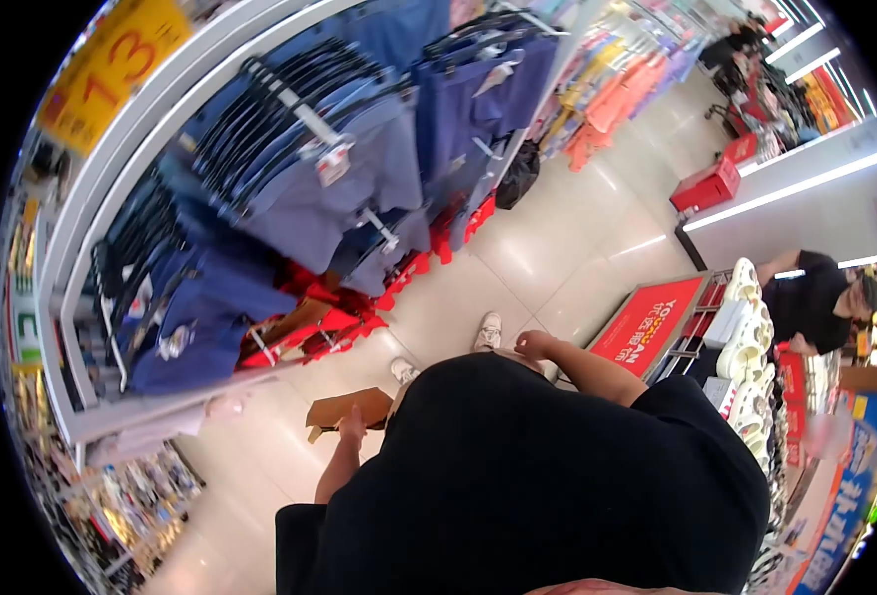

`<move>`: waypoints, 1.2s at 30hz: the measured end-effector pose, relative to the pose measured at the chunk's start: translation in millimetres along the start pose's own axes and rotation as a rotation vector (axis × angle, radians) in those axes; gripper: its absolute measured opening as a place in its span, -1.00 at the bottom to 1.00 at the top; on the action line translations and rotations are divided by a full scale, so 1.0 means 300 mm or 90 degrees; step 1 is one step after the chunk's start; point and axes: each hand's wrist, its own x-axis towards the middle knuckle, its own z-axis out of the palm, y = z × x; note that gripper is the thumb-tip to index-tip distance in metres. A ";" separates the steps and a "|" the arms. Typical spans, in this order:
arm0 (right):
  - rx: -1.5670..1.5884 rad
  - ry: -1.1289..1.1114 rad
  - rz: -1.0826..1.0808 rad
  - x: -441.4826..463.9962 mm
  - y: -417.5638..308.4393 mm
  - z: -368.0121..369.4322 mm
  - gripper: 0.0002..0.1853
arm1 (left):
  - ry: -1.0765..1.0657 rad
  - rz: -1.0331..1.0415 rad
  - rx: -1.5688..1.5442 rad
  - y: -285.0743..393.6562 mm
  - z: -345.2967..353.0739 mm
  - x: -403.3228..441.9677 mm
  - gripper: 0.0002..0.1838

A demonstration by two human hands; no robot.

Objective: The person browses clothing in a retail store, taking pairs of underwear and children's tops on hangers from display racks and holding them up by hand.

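My left hand (353,424) is closed on a piece of brown cardboard (344,408), held low at my left side above the tiled floor. On the other side, my right hand (534,344) hangs near my right thigh with its fingers curled; whether anything is inside them is too small to tell. Between the hands, my light shoes (488,331) stand on the floor. Racks of blue clothes (329,178) on black hangers are ahead and to the left, with red garments (329,327) low beneath them.
A red sign (647,322) and a shelf of white clogs (748,347) stand close on the right. Behind it is a person in black (808,302). Farther off are a red box (706,188), pastel clothes (622,89) and a black bag (518,176).
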 end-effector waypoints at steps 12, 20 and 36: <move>0.110 0.045 0.134 -0.078 0.674 -0.164 -0.58 | 0.007 0.091 0.193 0.560 0.515 0.113 -0.13; 0.246 0.135 0.203 -0.191 0.900 -0.187 -0.59 | -0.140 0.149 0.413 1.033 0.841 -0.088 -0.22; 0.438 0.131 0.331 -0.354 0.913 0.082 -0.58 | -0.220 0.381 0.879 1.421 1.157 0.051 -0.22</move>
